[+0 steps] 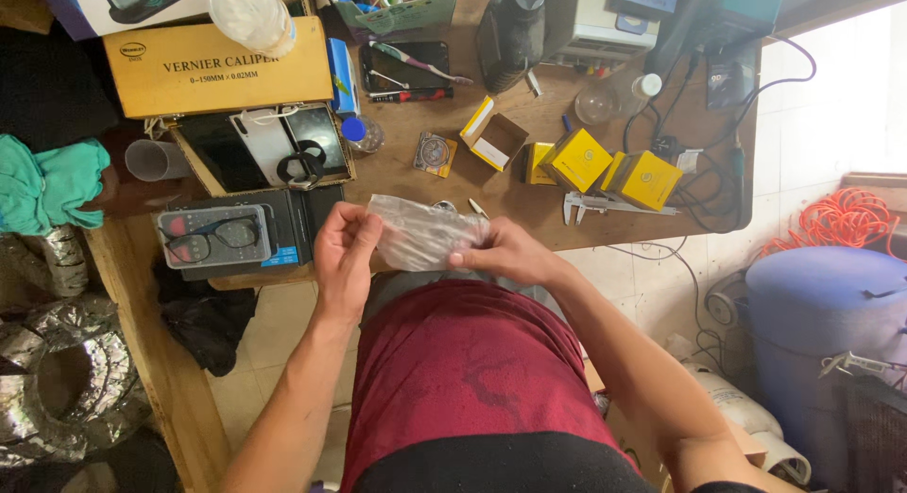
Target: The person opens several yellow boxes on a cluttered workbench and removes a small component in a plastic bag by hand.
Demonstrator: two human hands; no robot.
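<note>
Two hands, the left hand [345,257] and the right hand [505,252], share one clear plastic bag [420,233]. On the bench [416,186] to the right stand three closed yellow boxes [578,160], [644,178], [539,162] and one open yellow box [493,139]. One steel caliper [605,206] lies near them. One pair of glasses [213,238] rests at the left, one long wooden case [217,66] lies far left, and one toothbrush [420,63] lies far off.
</note>
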